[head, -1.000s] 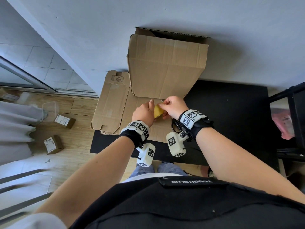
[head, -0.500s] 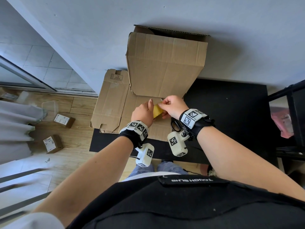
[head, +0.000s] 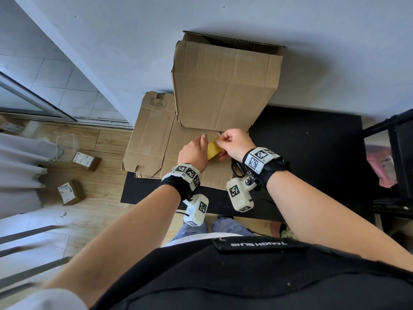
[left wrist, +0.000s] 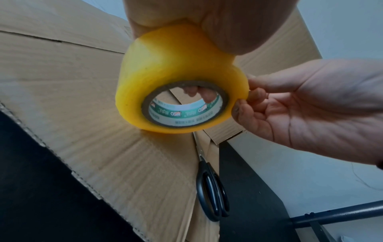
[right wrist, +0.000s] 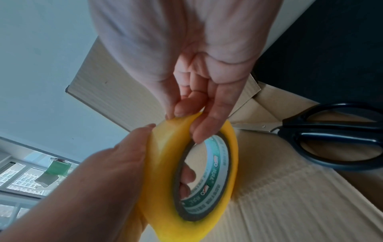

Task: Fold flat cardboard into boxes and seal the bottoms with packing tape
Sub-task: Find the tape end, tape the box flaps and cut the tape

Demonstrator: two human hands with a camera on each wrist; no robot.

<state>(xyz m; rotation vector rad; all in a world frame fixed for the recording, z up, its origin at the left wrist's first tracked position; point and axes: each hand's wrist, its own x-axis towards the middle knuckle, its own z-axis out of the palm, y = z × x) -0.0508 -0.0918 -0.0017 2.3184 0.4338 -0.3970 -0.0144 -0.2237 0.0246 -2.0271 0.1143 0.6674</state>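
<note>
My left hand (head: 194,151) grips a yellow roll of packing tape (head: 212,150), with fingers through its core (left wrist: 186,104). My right hand (head: 232,143) pinches the outer edge of the tape roll (right wrist: 192,172) with thumb and fingertips (right wrist: 182,111). Both hands hover over flat cardboard sheets (head: 154,135) on a black table (head: 308,157). A folded-up cardboard box (head: 225,86) stands just behind the hands, against the wall. Its bottom is hidden from me.
Black-handled scissors (left wrist: 213,193) lie on the cardboard right of the hands, also seen as scissors (right wrist: 331,135). A dark metal rack (head: 393,157) stands at the right. Small boxes (head: 86,161) and a clear plastic tub (head: 67,143) sit on the wooden floor at left.
The right hand's fingers have shifted slightly along the rim of the tape roll. The left hand and the roll stay where they were.
</note>
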